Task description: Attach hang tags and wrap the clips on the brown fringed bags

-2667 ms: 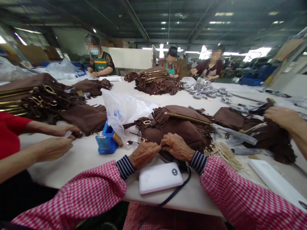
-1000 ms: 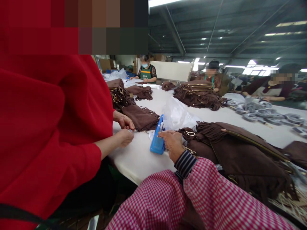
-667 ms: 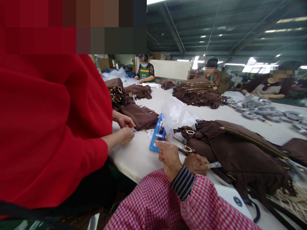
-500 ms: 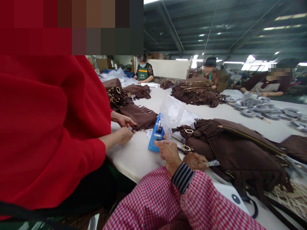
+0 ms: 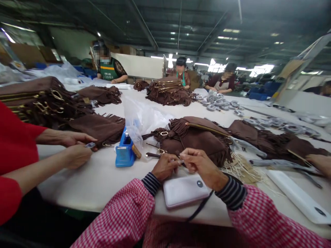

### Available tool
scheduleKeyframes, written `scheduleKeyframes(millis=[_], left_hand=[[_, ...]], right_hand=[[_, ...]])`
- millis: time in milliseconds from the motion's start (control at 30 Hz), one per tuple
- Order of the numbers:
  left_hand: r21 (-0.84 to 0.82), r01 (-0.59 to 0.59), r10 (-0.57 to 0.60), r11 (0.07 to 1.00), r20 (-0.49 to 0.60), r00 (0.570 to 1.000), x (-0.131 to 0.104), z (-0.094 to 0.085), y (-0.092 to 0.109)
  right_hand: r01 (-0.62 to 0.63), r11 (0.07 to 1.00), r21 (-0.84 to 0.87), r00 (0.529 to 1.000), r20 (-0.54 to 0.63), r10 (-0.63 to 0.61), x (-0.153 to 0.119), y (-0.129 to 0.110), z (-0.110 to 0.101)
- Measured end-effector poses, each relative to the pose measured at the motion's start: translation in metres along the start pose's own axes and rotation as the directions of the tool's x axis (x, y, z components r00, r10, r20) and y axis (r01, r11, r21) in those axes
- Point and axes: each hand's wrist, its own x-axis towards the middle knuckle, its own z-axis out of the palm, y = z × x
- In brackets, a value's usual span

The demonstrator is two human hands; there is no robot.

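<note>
My left hand (image 5: 167,166) is closed near the table's front edge, its fingers pinched round something small. My right hand (image 5: 198,162) is closed close beside it, its fingertips pinched at the same spot. What they grip is too small to name. Just beyond my hands lies a brown fringed bag (image 5: 204,139) with a gold zipper and metal rings. A blue tape dispenser (image 5: 124,153) stands to the left of my hands, with clear plastic (image 5: 147,119) behind it. Below my hands lies a white device (image 5: 181,193) with a round dark button.
At the left, a person's hands (image 5: 74,151) work at another brown bag (image 5: 98,128), near a bag stack (image 5: 33,96). Several people stand across the white table (image 5: 103,187). Wrapped grey coils (image 5: 219,101) lie behind. At right are a second white device (image 5: 297,196) and another hand (image 5: 319,163).
The view has swung right. My hands, crossed over each other before, are now side by side above the white device; my right hand has left the tape dispenser area.
</note>
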Motion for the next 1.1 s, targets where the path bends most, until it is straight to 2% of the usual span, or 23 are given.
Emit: scheduleKeyframes(millis=[67, 167, 467, 700, 833, 967, 1100], left_hand=[[0.000, -0.025, 0.025, 1.000, 0.003, 1.000, 0.004, -0.001, -0.004], [-0.039, -0.031, 0.031, 0.999, -0.005, 1.000, 0.006, -0.002, -0.006], [-0.073, 0.004, -0.005, 0.997, -0.017, 1.000, 0.002, 0.005, 0.006], [-0.052, 0.002, -0.003, 0.999, -0.022, 1.000, 0.000, 0.007, 0.004], [-0.007, -0.033, 0.033, 0.999, -0.021, 0.999, -0.001, 0.010, -0.001], [-0.126, -0.034, 0.037, 0.991, 0.021, 0.999, 0.000, 0.011, -0.002], [-0.265, 0.012, 0.000, 0.964, 0.046, 0.999, 0.004, 0.005, 0.001]], right_hand=[[-0.066, 0.997, -0.033, 0.997, -0.051, 0.064, -0.001, 0.010, -0.025], [-0.144, 0.986, -0.084, 0.988, -0.065, 0.138, 0.004, 0.022, -0.037], [-0.283, 0.956, -0.083, 0.948, -0.179, 0.265, 0.018, 0.030, -0.029], [-0.301, 0.948, -0.105, 0.949, -0.133, 0.286, 0.021, 0.028, -0.031], [-0.382, 0.914, -0.134, 0.918, -0.168, 0.359, 0.026, 0.024, -0.029], [-0.442, 0.881, -0.167, 0.895, -0.147, 0.421, 0.029, 0.020, -0.030], [-0.390, 0.906, -0.162, 0.921, -0.058, 0.386, 0.025, 0.020, -0.038]])
